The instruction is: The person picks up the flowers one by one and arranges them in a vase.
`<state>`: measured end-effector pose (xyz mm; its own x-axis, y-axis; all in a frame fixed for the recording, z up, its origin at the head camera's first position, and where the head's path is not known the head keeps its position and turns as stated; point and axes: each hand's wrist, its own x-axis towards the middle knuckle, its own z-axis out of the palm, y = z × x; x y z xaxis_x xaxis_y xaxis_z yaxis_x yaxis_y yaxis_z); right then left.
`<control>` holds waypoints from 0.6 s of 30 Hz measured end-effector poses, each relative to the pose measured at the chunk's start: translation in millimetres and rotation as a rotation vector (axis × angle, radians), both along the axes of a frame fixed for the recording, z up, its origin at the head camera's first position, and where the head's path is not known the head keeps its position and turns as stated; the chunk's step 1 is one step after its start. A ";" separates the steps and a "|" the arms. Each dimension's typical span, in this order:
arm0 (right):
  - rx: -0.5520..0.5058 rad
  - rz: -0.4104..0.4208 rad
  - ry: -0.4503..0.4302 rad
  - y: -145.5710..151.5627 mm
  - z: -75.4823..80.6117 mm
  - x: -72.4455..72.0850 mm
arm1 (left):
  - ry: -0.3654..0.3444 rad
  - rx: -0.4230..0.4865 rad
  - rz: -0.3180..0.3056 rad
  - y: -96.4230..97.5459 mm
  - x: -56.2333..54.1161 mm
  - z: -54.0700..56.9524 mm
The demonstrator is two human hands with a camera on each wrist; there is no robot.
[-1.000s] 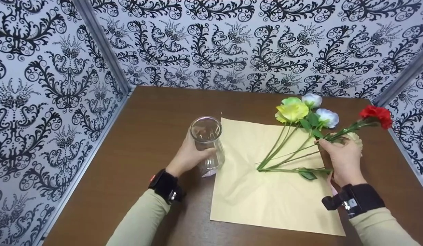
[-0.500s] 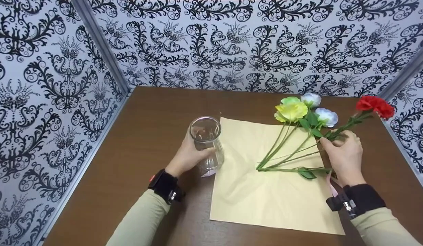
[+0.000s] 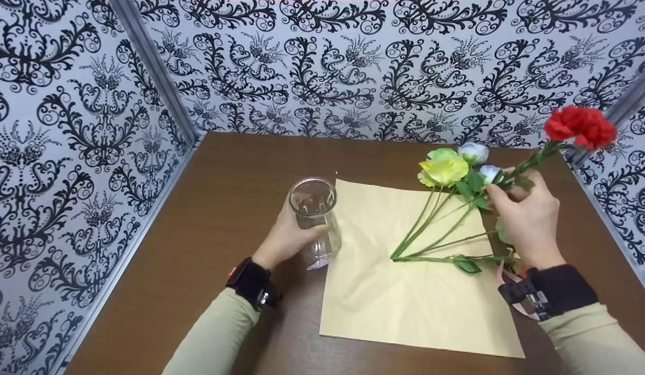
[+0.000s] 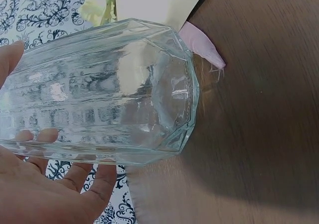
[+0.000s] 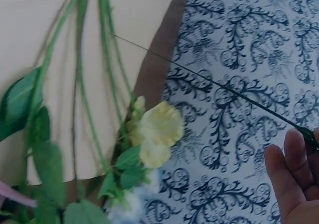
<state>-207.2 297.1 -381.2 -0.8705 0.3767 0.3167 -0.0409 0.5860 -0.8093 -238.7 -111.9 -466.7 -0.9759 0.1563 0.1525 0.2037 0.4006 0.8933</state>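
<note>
My left hand (image 3: 286, 237) grips a clear glass vase (image 3: 329, 240) around its side, at the left edge of the sheet of tan paper (image 3: 406, 307). The left wrist view shows the ridged glass vase (image 4: 99, 94) close up, its base toward the table. My right hand (image 3: 533, 224) pinches the stem of a red carnation (image 3: 580, 127), held above the other flowers. In the right wrist view its thin stem (image 5: 229, 89) runs down from the fingertips. A yellow flower (image 3: 443, 169) and pale blue flowers (image 3: 473, 153) lie with stems across the paper.
A pink ribbon (image 3: 523, 308) lies beside my right wrist. Near the vase's base is a pink piece (image 4: 202, 44) on the brown table (image 3: 223, 182). Patterned walls (image 3: 322, 67) stand behind and to the left.
My right hand has risen and moved away from me, lifting the red carnation above the other flowers. My left hand and the vase have stayed put.
</note>
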 end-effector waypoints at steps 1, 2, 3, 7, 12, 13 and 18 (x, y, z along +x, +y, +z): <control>-0.022 0.025 0.016 -3.0 3.8 0.1 | 0.002 -0.005 0.002 -0.1 0.0 0.1; -0.043 0.049 0.033 -6.0 7.5 0.3 | 0.004 -0.006 0.002 -0.2 0.1 0.1; -0.064 0.071 0.046 -9.2 11.1 0.4 | 0.005 -0.005 0.002 -0.4 0.0 -0.1; -0.205 0.161 0.109 -22.0 22.9 1.3 | 0.010 0.007 -0.003 -0.6 -0.5 -0.7; -0.522 0.336 0.297 -38.3 31.6 0.0 | -0.004 0.008 -0.022 -0.8 0.4 0.6; -0.571 0.370 0.334 -41.4 33.3 -0.5 | -0.006 0.004 -0.024 -0.9 0.5 0.9; -0.695 0.450 0.417 -55.4 42.8 -0.9 | 0.009 -0.014 -0.018 -0.5 0.4 1.5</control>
<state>-208.1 241.7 -338.4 -0.8471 0.2538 0.4669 -0.5137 -0.1667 -0.8416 -238.3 -112.4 -465.2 -0.9716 0.1757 0.1586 0.2186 0.4096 0.8857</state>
